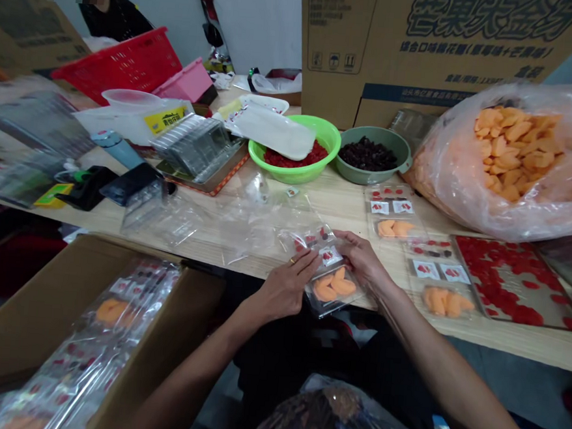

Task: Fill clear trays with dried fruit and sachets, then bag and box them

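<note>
Both my hands hold a clear plastic tray [333,298] at the table's front edge. Orange candy pieces [334,284], a small white packet and red bits lie in its compartments. My left hand [288,283] lies over the tray's left side, with a ring on one finger. Gripping the right side is my right hand [361,256]. A clear plastic bag [294,231] spreads around the tray's far end; how far it covers the tray I cannot tell. Two similar filled trays, a far one [395,229] and a near one [444,301], sit to the right.
A green bowl [331,159] of red pieces and a grey-green bowl [367,174] of dark pieces stand behind. At right are a big bag [445,186] of orange pieces and a sheet [506,282] with red discs. An open carton [29,314] holds packed trays. Someone stands back left.
</note>
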A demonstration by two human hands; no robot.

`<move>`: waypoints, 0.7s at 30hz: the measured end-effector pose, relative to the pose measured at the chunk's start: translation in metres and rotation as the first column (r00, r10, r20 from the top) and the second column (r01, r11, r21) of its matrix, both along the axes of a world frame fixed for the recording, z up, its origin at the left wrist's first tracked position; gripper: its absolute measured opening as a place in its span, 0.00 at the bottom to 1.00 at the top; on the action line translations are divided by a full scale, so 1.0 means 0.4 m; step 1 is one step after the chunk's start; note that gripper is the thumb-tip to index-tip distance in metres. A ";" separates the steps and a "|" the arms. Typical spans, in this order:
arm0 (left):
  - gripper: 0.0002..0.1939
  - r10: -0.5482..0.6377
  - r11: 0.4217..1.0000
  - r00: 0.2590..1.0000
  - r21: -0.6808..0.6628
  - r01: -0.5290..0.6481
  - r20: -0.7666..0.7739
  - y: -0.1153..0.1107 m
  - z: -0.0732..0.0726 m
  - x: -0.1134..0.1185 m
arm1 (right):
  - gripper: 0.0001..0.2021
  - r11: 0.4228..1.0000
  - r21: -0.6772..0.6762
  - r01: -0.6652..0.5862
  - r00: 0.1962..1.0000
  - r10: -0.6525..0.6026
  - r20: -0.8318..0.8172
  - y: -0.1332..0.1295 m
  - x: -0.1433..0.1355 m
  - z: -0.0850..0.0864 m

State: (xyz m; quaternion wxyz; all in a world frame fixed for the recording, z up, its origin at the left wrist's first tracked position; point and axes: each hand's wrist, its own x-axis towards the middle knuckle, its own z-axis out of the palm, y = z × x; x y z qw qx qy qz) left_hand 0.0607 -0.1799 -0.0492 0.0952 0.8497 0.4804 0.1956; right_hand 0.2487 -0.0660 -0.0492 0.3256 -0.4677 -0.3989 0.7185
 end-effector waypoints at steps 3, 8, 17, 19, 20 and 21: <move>0.50 0.073 0.987 0.997 -0.142 -0.071 0.008 -0.034 0.057 0.019 | 0.21 0.990 0.114 0.085 0.991 -0.095 0.090 0.010 -0.011 -0.036; 0.42 0.182 0.957 0.982 -0.220 -0.189 -0.053 -0.073 0.063 0.092 | 0.14 0.904 0.417 -0.093 0.817 -0.170 0.551 0.013 -0.014 -0.051; 0.16 0.244 0.963 0.955 -0.076 -0.260 -0.169 -0.041 0.009 0.114 | 0.13 0.484 0.395 -0.781 0.188 -0.421 0.887 -0.009 -0.040 0.011; 0.14 0.256 0.963 0.957 -0.050 -0.265 -0.134 -0.038 0.000 0.115 | 0.13 0.322 0.381 -0.867 0.253 -0.374 0.892 -0.003 -0.055 0.011; 0.14 0.285 0.957 0.954 -0.035 -0.289 -0.094 -0.037 -0.009 0.116 | 0.12 0.251 0.373 -0.893 0.284 -0.329 0.901 -0.001 -0.061 0.011; 0.14 0.330 0.944 0.943 -0.018 -0.331 -0.038 -0.036 -0.018 0.117 | 0.11 0.196 0.373 -0.907 0.312 -0.283 0.907 0.000 -0.064 0.010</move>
